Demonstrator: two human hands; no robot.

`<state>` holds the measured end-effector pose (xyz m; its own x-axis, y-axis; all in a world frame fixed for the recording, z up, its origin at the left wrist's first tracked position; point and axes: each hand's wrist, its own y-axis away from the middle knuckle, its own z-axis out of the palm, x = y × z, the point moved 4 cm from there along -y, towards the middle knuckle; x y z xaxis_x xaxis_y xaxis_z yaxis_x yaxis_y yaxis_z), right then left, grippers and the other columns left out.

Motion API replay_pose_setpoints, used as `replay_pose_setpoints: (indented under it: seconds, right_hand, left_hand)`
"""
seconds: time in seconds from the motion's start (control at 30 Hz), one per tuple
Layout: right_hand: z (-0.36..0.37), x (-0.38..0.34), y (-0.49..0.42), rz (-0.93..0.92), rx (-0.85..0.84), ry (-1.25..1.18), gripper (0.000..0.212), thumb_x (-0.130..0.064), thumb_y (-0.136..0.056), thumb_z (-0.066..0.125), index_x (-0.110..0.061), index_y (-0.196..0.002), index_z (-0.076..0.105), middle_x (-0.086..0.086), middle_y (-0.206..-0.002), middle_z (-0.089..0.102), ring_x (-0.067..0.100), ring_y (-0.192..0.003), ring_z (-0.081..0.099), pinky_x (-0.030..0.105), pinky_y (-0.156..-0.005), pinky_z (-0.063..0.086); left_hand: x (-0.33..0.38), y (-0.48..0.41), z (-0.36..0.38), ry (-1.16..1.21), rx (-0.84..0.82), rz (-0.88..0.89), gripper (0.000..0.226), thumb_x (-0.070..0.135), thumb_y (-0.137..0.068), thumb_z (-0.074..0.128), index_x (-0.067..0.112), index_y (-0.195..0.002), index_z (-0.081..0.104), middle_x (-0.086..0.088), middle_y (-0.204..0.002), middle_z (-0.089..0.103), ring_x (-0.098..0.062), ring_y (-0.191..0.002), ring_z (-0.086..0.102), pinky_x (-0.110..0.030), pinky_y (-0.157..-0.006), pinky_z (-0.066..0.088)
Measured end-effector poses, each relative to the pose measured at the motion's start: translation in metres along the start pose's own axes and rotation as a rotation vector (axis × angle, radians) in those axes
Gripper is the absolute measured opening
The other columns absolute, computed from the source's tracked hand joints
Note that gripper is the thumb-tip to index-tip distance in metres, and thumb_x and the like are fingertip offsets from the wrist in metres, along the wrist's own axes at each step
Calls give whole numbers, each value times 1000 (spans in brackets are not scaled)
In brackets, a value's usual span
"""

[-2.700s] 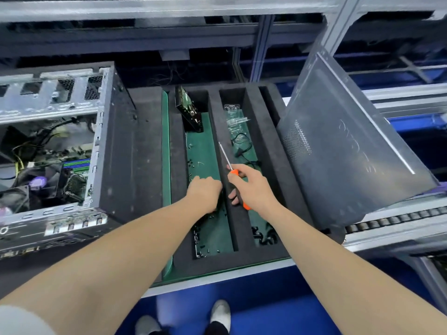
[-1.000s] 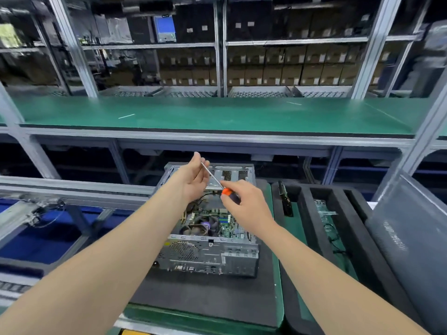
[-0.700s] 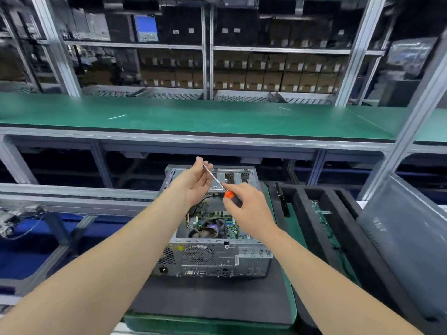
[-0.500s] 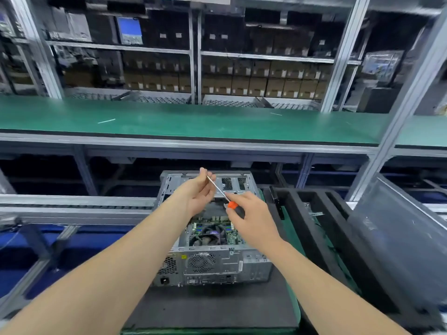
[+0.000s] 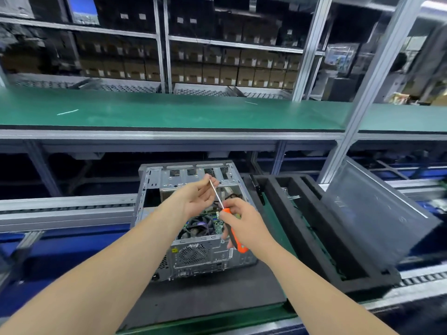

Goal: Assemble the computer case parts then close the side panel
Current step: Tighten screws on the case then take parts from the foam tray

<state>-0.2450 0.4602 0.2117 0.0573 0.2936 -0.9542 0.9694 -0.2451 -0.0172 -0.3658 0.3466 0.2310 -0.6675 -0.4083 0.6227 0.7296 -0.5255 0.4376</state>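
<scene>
Green bench (image 5: 169, 112) behind; over open case (image 5: 154, 180), right hand (image 5: 244, 221) grips screwdriver (image 5: 235, 239), left hand (image 5: 197, 197) pinches its tip

A long green surface (image 5: 169, 112) is seen across the middle, and a thin white strip (image 5: 67, 112) is laid on it. Behind it, cardboard boxes (image 5: 217, 73) are stacked on metal racks (image 5: 161, 44). A roller conveyor (image 5: 60, 207) is set lower left.
</scene>
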Motion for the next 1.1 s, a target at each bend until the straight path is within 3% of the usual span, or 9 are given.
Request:
replay_pose_setpoints:
  seconds: [0.17,0.3,0.43,0.7,0.77,0.87,0.97,1.03,1.1]
  right_hand:
    - [6,13,4,22,-57,-154,16,-22,-100,64,-23,-116,63,3,-112,66,37,-63,71,52,-51,61]
    - [8,17,3,39,-77,-254,21,-18,-100,64,-23,-120,62,9,-116,65,35,-63,69,48,-53,61]
    - [12,22,5,59,-99,-352,20,-15,-101,63,-19,-120,62,16,-116,64,34,-63,66,52,-57,61]
    - [14,24,7,56,-122,-459,19,-12,-102,62,-17,-121,63,16,-111,69,32,-62,65,44,-52,59]
    - [13,24,8,73,-116,-473,21,-10,-102,61,-14,-123,61,18,-112,68,33,-63,64,43,-52,59]
    - [9,28,13,98,-110,-482,22,-9,-104,60,-11,-126,60,13,-103,70,33,-63,64,42,-51,59]
    - [3,35,20,114,-90,-469,23,-11,-104,60,-10,-127,60,12,-104,70,33,-63,64,41,-51,59]
    - [-2,40,25,129,-79,-474,23,-11,-104,61,-9,-127,60,12,-105,69,33,-63,64,42,-52,59]
    - [-7,44,29,143,-69,-499,22,-10,-104,61,-9,-125,61,13,-103,69,33,-63,62,43,-52,58]
  left_hand:
    - [-7,8,1,-23,19,-20,12,14,-97,66,3,-102,70,-7,-103,74,-17,-104,69,-29,-86,50]
    - [-9,16,3,-22,32,-1,15,13,-99,63,4,-109,68,-7,-112,73,-18,-115,66,-30,-104,47]
    - [-13,22,4,-57,26,23,16,12,-101,61,2,-112,67,-8,-112,72,-18,-107,68,-29,-97,48]
    - [-19,23,-18,-194,25,86,22,2,-100,56,3,-119,68,-11,-113,76,-22,-110,71,-31,-92,55]
    - [-14,20,-29,-458,128,210,28,-5,-98,54,5,-118,70,-12,-114,76,-22,-104,73,-32,-90,58]
    - [-5,18,-43,-1289,309,411,36,-4,-96,52,15,-118,73,-5,-119,73,-20,-107,69,-34,-94,56]
    - [-18,8,-50,-1879,168,240,32,13,-101,55,17,-131,65,-4,-130,66,-23,-112,62,-33,-94,50]
    - [-27,2,-52,-2070,57,96,36,22,-102,56,15,-137,60,-7,-135,63,-27,-118,59,-35,-99,47]
    - [-30,-3,-50,-2119,-3,65,37,22,-102,57,14,-139,58,-8,-136,62,-28,-120,58,-35,-103,46]
